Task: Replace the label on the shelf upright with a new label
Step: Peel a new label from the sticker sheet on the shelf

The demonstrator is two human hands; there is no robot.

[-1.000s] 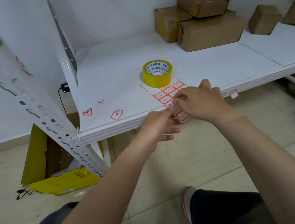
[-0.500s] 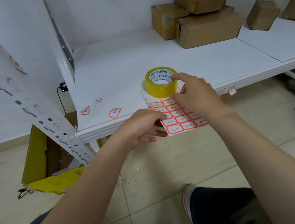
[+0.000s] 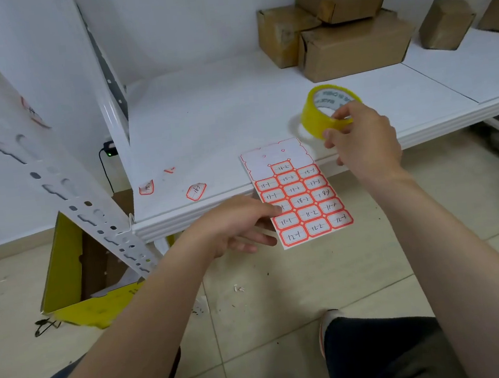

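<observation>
A sheet of red-bordered labels [image 3: 300, 195] hangs half over the front edge of the white shelf [image 3: 203, 122]. My left hand [image 3: 236, 224] pinches the sheet's left edge. My right hand [image 3: 361, 142] grips a yellow tape roll [image 3: 323, 109], tilted and lifted just above the shelf to the right of the sheet. The perforated white upright [image 3: 55, 186] slants down at the left, with a blurred red-bordered label [image 3: 33, 115] stuck on it.
Two loose red-bordered labels [image 3: 195, 191] [image 3: 146, 188] and a scrap lie on the shelf near its front left corner. Several cardboard boxes [image 3: 350, 43] stand at the back right. A yellow open carton [image 3: 78, 276] sits on the tiled floor below the upright.
My right hand took the tape roll off the label sheet and carried it to the right. My left hand pulled the sheet toward me, over the shelf edge.
</observation>
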